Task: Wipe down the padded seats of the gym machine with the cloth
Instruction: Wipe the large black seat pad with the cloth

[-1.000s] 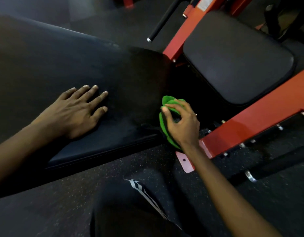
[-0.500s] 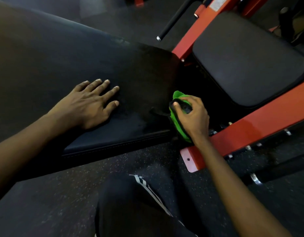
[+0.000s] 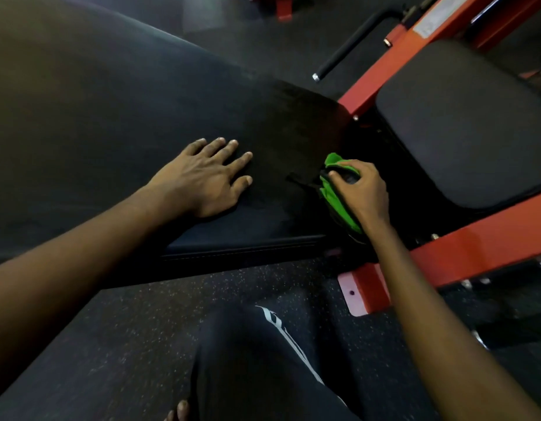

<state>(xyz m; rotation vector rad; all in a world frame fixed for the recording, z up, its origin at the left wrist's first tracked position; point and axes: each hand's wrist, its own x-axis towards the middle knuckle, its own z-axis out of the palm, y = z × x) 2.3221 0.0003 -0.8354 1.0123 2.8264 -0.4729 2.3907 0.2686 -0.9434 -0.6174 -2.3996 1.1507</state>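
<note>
Padded seats: two in view, both black.
Large pad [image 3: 111, 117]: long and broad, running from the upper left to its right-hand end near the middle of the view.
Small pad [image 3: 460, 126]: a square with rounded corners, at the right, set apart from the large pad by a dark gap.
Cloth [image 3: 331, 194]: one, bright green and bunched up. It lies against the right-hand end of the large pad, at the gap between the two pads.
Hands: two, both bare.
Right hand [image 3: 365, 192]: thumb and fingers are curled round the bunched cloth, gripping it at the end of the large pad. The forearm reaches in from the lower right.
Left hand [image 3: 202, 180]: palm down on top of the large pad near its front edge, with the fingers straight and slightly spread, holding nothing. It is well apart from the cloth.
Red frame [image 3: 491, 244]: two beams show, one along the near side of the small pad and one along its far side.
Foot plate [image 3: 352, 294]: one, pale red with a single hole, on the floor at the near beam's end.
Handle [image 3: 345, 53]: one black bar with a silver tip, sticking out from the far beam.
Floor [image 3: 126, 344]: dark and speckled.
Trouser leg [image 3: 248, 375]: one, black with a white stripe, at the bottom centre.
</note>
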